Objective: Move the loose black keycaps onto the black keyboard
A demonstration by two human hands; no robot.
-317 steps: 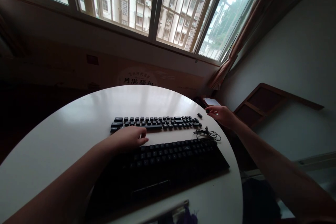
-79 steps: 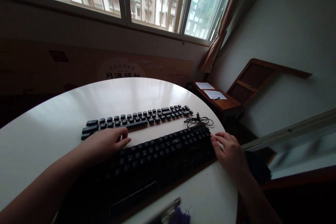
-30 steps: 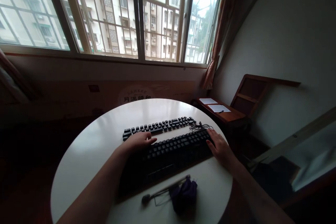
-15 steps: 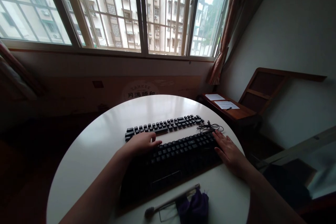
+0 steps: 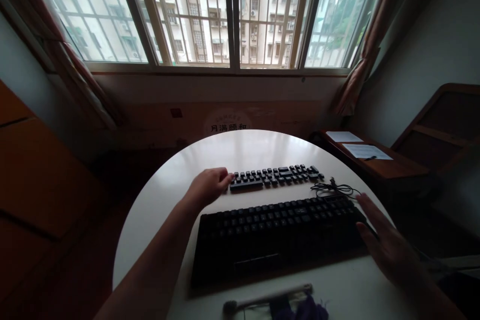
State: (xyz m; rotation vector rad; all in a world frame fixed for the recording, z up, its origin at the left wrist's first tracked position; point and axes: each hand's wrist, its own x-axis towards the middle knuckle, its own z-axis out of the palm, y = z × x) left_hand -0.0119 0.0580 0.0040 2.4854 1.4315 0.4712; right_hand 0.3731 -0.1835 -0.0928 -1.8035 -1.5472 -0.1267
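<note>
My left hand (image 5: 210, 185) is curled at the left end of several rows of loose black keycaps (image 5: 279, 175). Its thumb and fingers are closed together there; whatever is between them is hidden. My right hand (image 5: 386, 235) has its fingers stretched out beside the right end of a black keyboard (image 5: 277, 240), the fingertips near its upper right corner. Keys sit in the keyboard's upper part, with a broad dark section below. A bundled black cable (image 5: 333, 189) lies behind its top right corner.
On the white round table (image 5: 157, 220), a brush with a long handle (image 5: 270, 297) and a purple cloth (image 5: 307, 310) lie at the near edge. Papers (image 5: 367, 151) and a pen (image 5: 370, 158) rest on wooden furniture (image 5: 405, 165) at right. A barred window (image 5: 232, 20) is behind.
My left hand has moved off the keyboard's upper left edge to the left end of the keycap rows, its fingers curling in. The view has turned left. My right hand remains by the keyboard's right end.
</note>
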